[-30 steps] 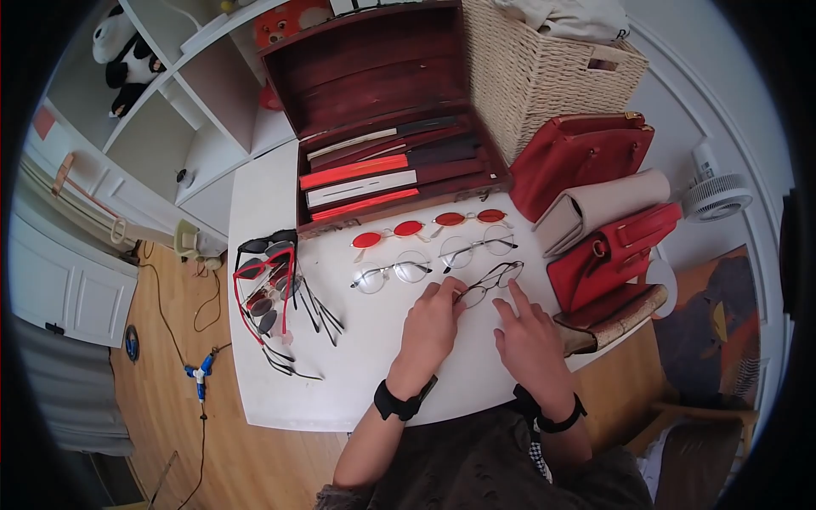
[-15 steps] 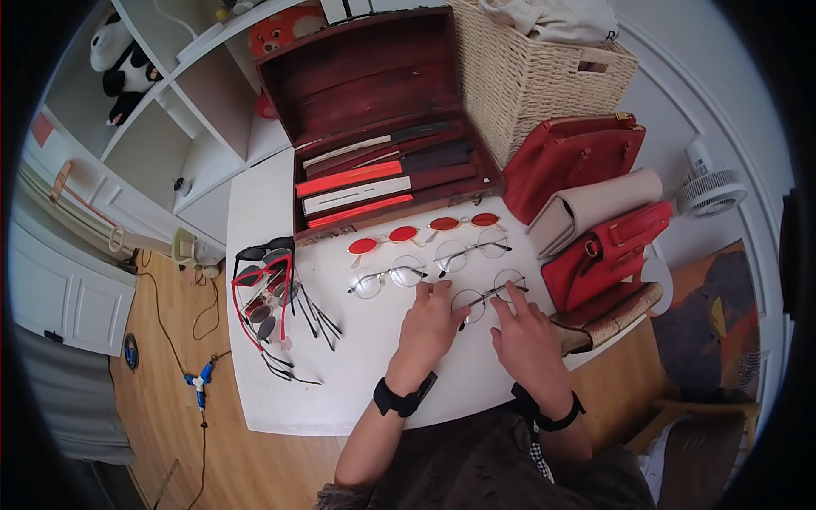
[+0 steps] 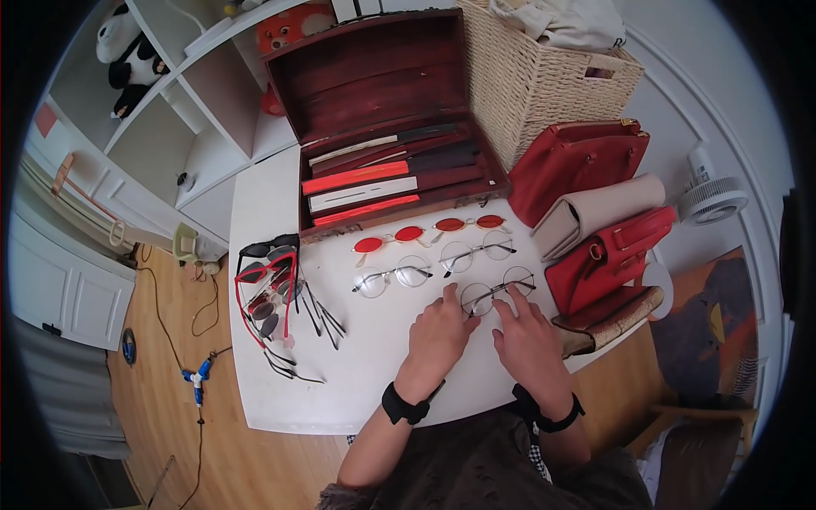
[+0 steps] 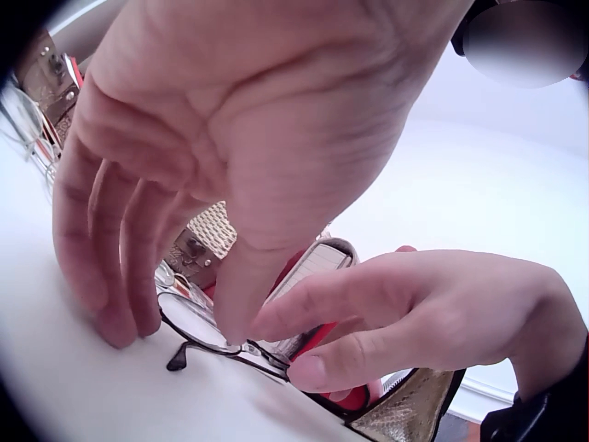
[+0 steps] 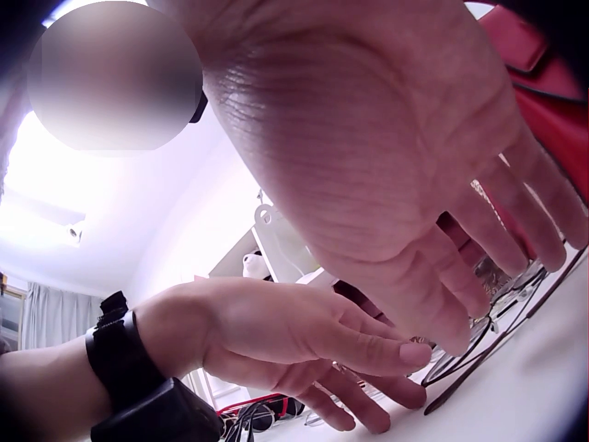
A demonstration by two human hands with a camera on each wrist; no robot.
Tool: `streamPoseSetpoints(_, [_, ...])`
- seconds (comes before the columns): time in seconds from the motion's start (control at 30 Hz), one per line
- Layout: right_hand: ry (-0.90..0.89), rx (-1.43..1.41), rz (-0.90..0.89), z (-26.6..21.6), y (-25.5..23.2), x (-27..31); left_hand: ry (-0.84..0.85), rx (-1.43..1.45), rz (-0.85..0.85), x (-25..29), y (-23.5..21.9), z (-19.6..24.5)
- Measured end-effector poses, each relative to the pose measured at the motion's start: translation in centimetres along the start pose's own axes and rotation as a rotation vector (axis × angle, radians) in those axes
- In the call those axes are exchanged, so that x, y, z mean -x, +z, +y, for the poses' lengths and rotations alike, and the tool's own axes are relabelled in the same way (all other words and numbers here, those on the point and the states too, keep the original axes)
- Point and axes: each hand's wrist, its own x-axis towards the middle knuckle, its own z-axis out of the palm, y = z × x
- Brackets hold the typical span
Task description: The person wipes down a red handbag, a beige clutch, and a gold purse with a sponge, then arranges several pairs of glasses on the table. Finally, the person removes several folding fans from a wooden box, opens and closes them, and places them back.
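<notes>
A pair of thin dark-framed round glasses (image 3: 478,299) lies on the white table between both hands, lenses upward. My left hand (image 3: 438,333) is at its left lens, fingers fairly straight and fingertips down at the tabletop in the left wrist view; the thumb is close to the frame (image 4: 204,322). On the other side, my right hand (image 3: 534,344) reaches its extended fingertips to the right part of the frame, by the bridge and right lens. Just behind are two clear round pairs, one left (image 3: 391,276) and one right (image 3: 476,251). Farther back lie red-lensed glasses (image 3: 388,239) and orange-red-lensed glasses (image 3: 469,223).
A heap of sunglasses (image 3: 270,293) occupies the left of the table (image 3: 340,391). An open wooden chest (image 3: 308,200) holding folded fans stands behind the glasses. Red and beige handbags (image 3: 599,217) line the right edge, with a wicker basket (image 3: 544,85) at the back.
The glasses between the hands went from tilted up, with the left hand's fingers on them, to lying flatter with lenses upward. The left hand's fingers have loosened; the right hand stays nearly in place.
</notes>
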Motion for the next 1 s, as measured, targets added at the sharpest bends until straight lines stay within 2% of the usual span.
streamPoseSetpoints(0.23, [0.019, -0.026, -0.080, -1.2, 0.1, 0.2, -0.002, 0.084, 0.134, 1.4, -1.6, -0.8])
streamPoseSetpoints(0.3, [-0.006, -0.049, -0.101, -1.9, -0.1, 0.2, 0.161, 0.108, 0.234, 2.6, -2.9, -1.4])
streamPoseSetpoints(0.37, [0.010, -0.024, -0.123, -2.5, -0.3, 0.3, 0.122, 0.088, 0.295, 5.0, -5.9, -2.3])
streamPoseSetpoints(0.43, [-0.061, -0.009, -0.128, -3.0, -0.5, 0.0, 0.068, 0.129, 0.384, 7.4, -8.7, -4.3])
streamPoseSetpoints(0.5, [-0.084, -0.001, -0.112, -3.7, -0.8, -0.3, -0.143, 0.088, 0.448, 9.3, -11.5, -6.8])
streamPoseSetpoints(0.57, [-0.143, -0.017, -0.082, -4.7, -0.8, -0.7, -0.221, -0.047, 0.599, 10.3, -13.0, -10.7])
streamPoseSetpoints(0.63, [-0.212, -0.038, -0.078, -6.0, -0.9, -1.2, -0.204, -0.348, 0.704, 11.2, -13.4, -14.2])
streamPoseSetpoints(0.67, [-0.218, -0.041, -0.077, -6.6, -1.0, -1.4, -0.275, -0.352, 0.697, 11.3, -13.7, -15.0])
streamPoseSetpoints(0.7, [-0.255, -0.058, -0.082, -7.3, -1.1, -1.5, -0.239, -0.405, 0.767, 11.1, -13.5, -16.7])
streamPoseSetpoints(0.8, [-0.304, -0.098, -0.097, -8.6, -1.2, -1.3, -0.228, -0.503, 0.732, 11.0, -13.5, -18.6])
streamPoseSetpoints(0.87, [-0.313, -0.120, -0.106, -9.0, -1.4, -1.2, -0.246, -0.536, 0.642, 11.1, -13.4, -19.0])
streamPoseSetpoints(1.0, [-0.289, -0.116, -0.148, -8.9, -1.5, -0.7, -0.179, -0.512, 0.721, 11.1, -13.3, -18.5])
